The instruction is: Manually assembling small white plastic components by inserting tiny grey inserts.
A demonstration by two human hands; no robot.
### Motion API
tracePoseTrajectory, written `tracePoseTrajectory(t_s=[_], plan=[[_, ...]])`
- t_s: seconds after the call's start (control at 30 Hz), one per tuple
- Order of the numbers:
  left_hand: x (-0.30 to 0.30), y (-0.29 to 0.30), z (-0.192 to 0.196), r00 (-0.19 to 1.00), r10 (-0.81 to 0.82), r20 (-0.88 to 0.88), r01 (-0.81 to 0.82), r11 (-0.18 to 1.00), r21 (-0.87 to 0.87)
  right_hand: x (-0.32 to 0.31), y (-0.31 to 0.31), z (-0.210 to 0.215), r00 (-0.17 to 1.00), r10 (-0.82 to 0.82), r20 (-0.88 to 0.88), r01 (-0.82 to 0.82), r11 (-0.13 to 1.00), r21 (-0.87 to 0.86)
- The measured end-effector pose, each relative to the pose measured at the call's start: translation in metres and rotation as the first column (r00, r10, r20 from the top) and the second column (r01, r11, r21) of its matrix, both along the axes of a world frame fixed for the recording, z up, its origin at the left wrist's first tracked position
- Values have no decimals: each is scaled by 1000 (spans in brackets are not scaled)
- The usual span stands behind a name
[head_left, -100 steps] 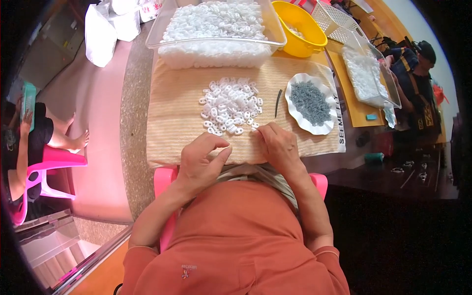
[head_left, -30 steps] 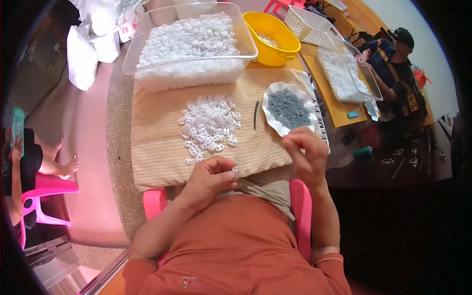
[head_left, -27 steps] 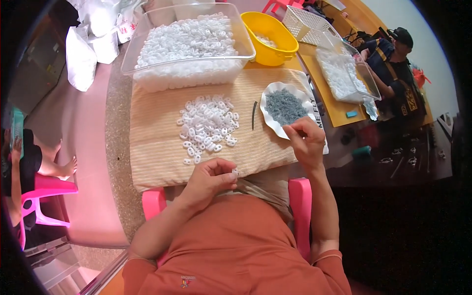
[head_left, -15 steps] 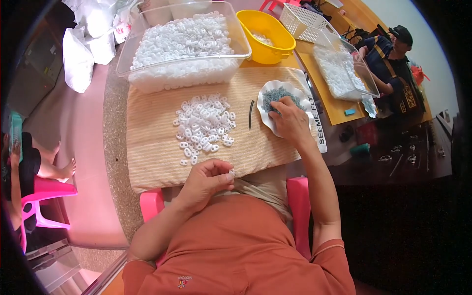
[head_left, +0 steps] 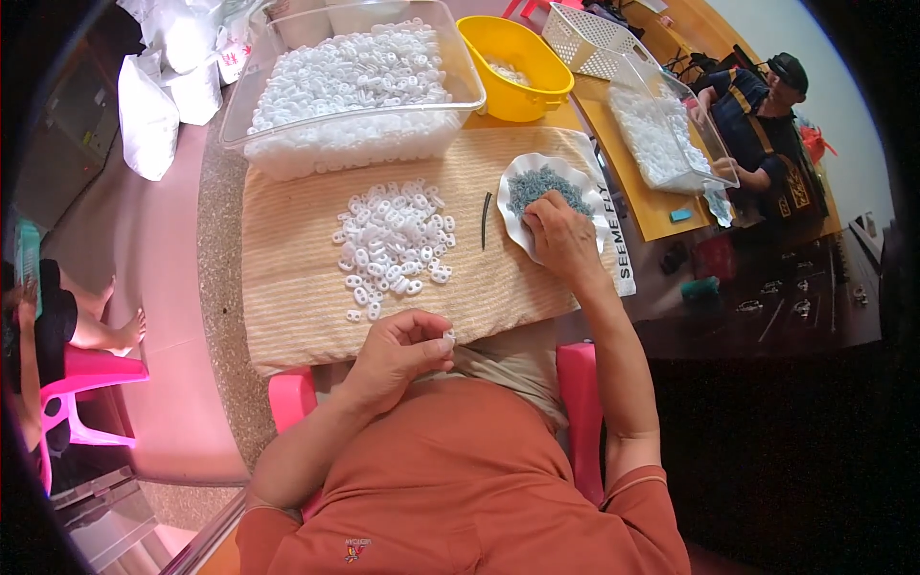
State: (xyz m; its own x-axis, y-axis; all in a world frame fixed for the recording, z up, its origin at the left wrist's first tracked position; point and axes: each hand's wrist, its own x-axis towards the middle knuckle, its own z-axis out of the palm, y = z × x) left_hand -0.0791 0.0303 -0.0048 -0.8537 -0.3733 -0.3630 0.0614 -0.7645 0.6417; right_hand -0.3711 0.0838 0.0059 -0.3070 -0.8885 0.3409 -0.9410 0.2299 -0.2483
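Near the cloth's front edge, my left hand (head_left: 407, 347) pinches a small white plastic piece (head_left: 448, 335) between thumb and fingertips. My right hand (head_left: 563, 235) is over the near part of a white wavy-rimmed dish (head_left: 513, 227), its fingers drawn together; whatever is between them is hidden. Small grey-blue pieces (head_left: 541, 184) fill the dish. Left of it lies a thin dark strip (head_left: 486, 220). A loose pile of white two-holed plastic pieces (head_left: 393, 235) sits on the striped cloth (head_left: 287, 278), beyond my left hand.
A clear bin (head_left: 350, 144) of the same white pieces stands at the back, beside a yellow tub (head_left: 517, 72). To the right, a person (head_left: 767, 125) sits by another clear bin (head_left: 661, 144). Another person sits on a pink chair (head_left: 91, 383) at far left. White bags (head_left: 149, 115) stand behind.
My right hand's fingers have drawn together and shifted slightly toward the dish's near side. My left hand keeps its pinch on the white piece. The whole view has shifted a little.
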Motion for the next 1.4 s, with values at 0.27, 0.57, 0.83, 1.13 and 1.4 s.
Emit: tracePoseTrajectory(t_s=[0.27,0.57,0.83,1.13,1.4], plan=[[1,-1,-2,1000,-9,-15,9,1000,7,3,5,8,999,25,32,-24,999,-22],[1,0,0,1000,-29,-8,29,1000,-5,-2,1,9,999,-21,46,16,993,115],[1,0,-3,999,-29,-14,29,999,-16,-6,4,1,996,11,85,-13,1000,21],[1,2,-3,1000,-10,-13,10,1000,8,-5,14,-4,902,51,429,66,965,-253],[1,4,0,1000,3,26,-2,1000,-24,64,28,19,484,167,859,158,949,-274]])
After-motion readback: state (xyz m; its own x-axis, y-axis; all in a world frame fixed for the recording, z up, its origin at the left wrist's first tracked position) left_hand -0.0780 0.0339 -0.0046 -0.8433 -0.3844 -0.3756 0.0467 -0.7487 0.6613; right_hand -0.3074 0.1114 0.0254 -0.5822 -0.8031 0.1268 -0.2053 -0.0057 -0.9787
